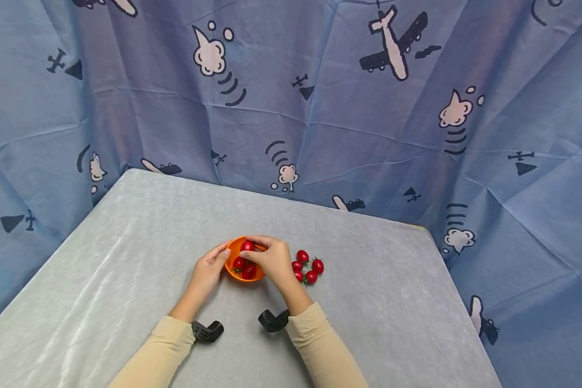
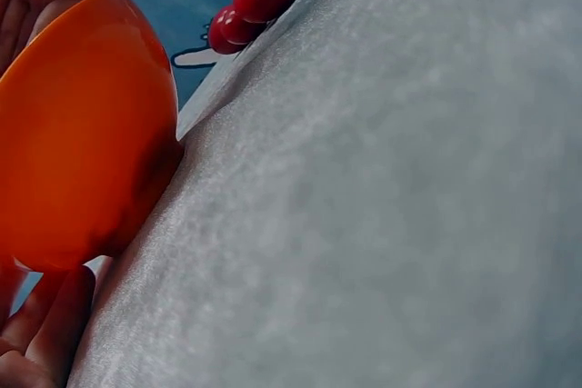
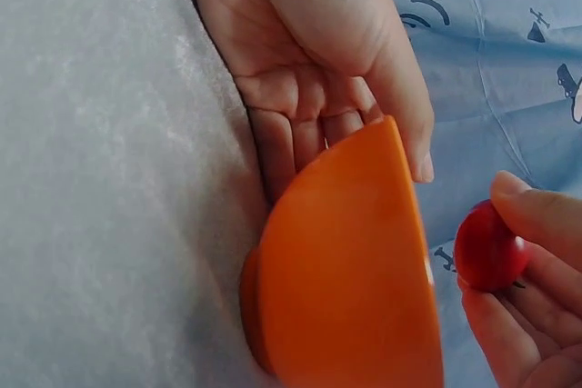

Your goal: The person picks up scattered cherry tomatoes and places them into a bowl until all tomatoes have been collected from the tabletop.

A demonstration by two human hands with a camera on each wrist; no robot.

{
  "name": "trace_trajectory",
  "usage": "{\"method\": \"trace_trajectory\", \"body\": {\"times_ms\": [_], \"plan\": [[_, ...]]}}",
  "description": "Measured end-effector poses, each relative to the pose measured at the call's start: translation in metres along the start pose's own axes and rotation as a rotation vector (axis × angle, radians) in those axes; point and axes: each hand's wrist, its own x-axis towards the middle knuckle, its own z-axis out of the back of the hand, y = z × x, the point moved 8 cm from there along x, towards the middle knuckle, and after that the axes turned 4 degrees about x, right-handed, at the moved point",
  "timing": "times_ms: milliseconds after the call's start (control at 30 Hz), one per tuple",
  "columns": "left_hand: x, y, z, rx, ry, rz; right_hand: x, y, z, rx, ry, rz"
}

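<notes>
An orange bowl stands on the table, with red cherry tomatoes inside. My left hand holds the bowl's left side, thumb over the rim and fingers along the outer wall, as the right wrist view also shows. Between thumb and fingers, my right hand pinches a cherry tomato just above the bowl's opening. Part of the bowl's right side is hidden behind the right hand in the head view.
Several cherry tomatoes, some with green stems, lie on the table just right of the bowl. A pale grey cloth covers the table. Behind it hangs a blue curtain printed with planes and clouds.
</notes>
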Motion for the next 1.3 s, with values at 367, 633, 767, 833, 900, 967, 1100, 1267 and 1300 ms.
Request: {"method": "trace_trajectory", "body": {"times_ms": [367, 633, 767, 833, 900, 967, 1100, 1267, 1300], "plan": [[0.000, 0.000, -0.001, -0.019, 0.011, 0.004, 0.003, -0.004, -0.006, 0.004, 0.011, 0.025], [-0.001, 0.000, -0.001, -0.023, 0.010, 0.009, 0.006, -0.004, -0.011, -0.046, -0.002, 0.066], [0.000, 0.000, -0.001, -0.023, 0.012, 0.009, 0.007, -0.003, -0.013, -0.076, -0.001, 0.084], [0.000, 0.000, -0.001, -0.019, 0.014, 0.009, 0.008, -0.004, -0.014, -0.097, -0.003, 0.091], [0.000, 0.000, -0.001, -0.015, 0.013, 0.010, 0.009, -0.004, -0.015, -0.114, -0.004, 0.098], [0.000, 0.000, -0.001, -0.013, 0.014, 0.010, 0.010, -0.005, -0.016, -0.133, -0.004, 0.106], [-0.003, -0.003, -0.001, -0.012, 0.020, 0.012, 0.011, -0.006, -0.018, -0.171, 0.001, 0.115], [-0.003, -0.003, 0.000, -0.012, 0.017, 0.024, 0.012, -0.008, -0.020, -0.197, 0.014, 0.102], [-0.003, -0.003, 0.000, -0.018, 0.016, 0.024, 0.012, -0.008, -0.020, -0.200, 0.017, 0.101]]}}
